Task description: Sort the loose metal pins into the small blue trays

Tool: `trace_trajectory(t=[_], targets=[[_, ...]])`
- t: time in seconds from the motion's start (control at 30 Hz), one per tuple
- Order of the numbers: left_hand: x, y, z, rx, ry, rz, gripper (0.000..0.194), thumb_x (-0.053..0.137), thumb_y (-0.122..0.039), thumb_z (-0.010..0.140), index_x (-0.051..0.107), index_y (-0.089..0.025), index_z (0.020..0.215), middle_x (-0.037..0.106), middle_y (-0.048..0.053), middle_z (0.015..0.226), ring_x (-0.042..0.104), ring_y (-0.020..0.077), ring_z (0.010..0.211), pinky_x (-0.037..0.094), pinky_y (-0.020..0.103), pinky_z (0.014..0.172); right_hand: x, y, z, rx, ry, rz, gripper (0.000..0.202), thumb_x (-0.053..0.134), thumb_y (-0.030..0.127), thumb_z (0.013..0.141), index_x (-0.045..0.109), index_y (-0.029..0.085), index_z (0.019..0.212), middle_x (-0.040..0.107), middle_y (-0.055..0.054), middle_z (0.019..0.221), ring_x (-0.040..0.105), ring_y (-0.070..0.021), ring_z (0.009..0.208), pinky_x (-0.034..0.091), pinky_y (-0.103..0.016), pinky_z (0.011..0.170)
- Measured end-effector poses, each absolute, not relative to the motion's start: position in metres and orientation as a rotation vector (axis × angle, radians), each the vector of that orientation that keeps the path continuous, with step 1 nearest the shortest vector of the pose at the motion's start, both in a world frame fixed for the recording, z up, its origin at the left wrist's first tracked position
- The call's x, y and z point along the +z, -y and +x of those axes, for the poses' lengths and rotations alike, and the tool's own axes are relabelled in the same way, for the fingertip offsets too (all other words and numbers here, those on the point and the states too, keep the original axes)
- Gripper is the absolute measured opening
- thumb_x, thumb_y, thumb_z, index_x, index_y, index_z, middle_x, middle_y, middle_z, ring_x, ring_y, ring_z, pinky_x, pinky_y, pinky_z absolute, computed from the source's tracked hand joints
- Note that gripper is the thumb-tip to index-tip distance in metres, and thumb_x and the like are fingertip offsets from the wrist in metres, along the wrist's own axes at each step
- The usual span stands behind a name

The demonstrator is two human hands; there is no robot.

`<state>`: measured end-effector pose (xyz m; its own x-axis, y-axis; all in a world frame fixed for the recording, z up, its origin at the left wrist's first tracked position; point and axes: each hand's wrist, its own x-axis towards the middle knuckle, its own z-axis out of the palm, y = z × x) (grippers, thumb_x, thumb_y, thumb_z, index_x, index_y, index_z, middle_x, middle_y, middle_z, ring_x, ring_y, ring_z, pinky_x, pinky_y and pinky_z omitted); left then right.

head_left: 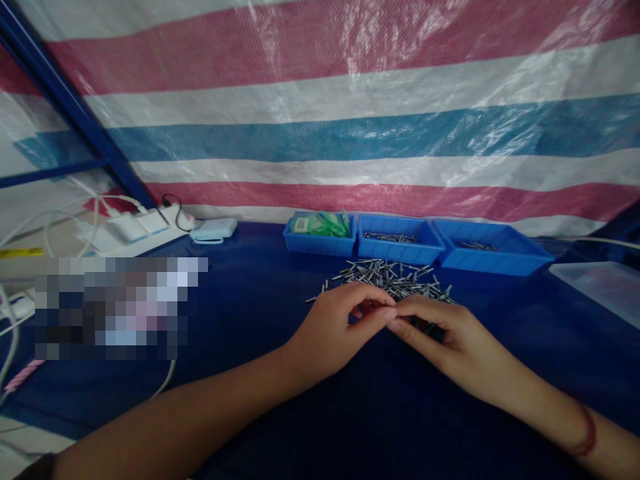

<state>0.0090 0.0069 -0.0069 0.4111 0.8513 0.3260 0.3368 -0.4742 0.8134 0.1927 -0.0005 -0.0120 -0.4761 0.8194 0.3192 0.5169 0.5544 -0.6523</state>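
Observation:
My left hand (334, 327) and my right hand (453, 340) meet fingertip to fingertip above the dark blue table. Both are closed in a pinch, thumb against forefinger. Whatever sits between the fingertips is too small and too covered to name. Just behind the fingers lies a loose pile of thin metal pins (385, 275), grey and dark, pointing every way. My hands hide the near part of this pile.
Three blue bins stand behind the pile: one with green packets (323, 225), a middle bin (400, 252) and a right bin (500, 263), both with metal pins. A power strip (135, 230), cables and a light blue case (214, 231) lie left. A clear plastic sheet (600, 287) lies right.

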Motion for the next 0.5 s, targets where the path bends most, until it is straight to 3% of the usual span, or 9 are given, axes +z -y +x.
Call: trace_trajectory(t=[0.5], targets=[[-0.0096, -0.0071, 0.0094, 1.035, -0.981, 2.010, 0.011, 0.056, -0.020, 0.085, 0.064, -0.018, 0.091, 0.068, 0.000, 0.086, 0.062, 0.0119, 0.077, 0.048, 0.023, 0.070, -0.0108, 0.0015, 0.1918, 0.647, 2.166, -1.076, 0.015, 0.051, 0.027, 0.087, 0.065, 0.023, 0.090, 0.070, -0.002, 0.085, 0.065, -0.0151, 0.077, 0.053, -0.027, 0.067]])
